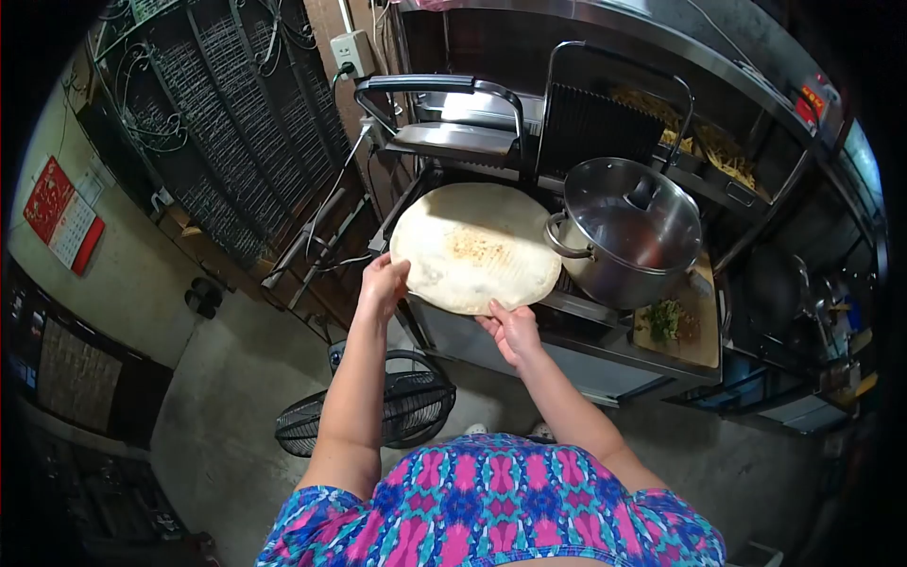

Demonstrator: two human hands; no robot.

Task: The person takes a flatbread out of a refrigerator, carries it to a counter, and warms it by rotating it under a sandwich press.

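Note:
A large, pale, round flatbread (475, 248) with a browned patch in its middle spans the space between my hands. My left hand (384, 285) pinches its left edge, thumb on top. At the near edge, my right hand (511, 331) grips it between thumb and fingers. The bread is over the left part of a contact grill (453, 140), whose handled lid is raised behind it. Most of the lower plate is hidden under the bread, so I cannot tell whether they touch. Right beside the bread stands a steel pot (614, 274) with a glass lid (642, 213).
Behind the pot a second ribbed grill lid (595, 128) is raised. Chopped greens (665, 319) lie on a cutting board (704, 348) at the right. Cords run from a wall outlet (351, 54) at the left. A black fan (416, 404) stands on the floor below.

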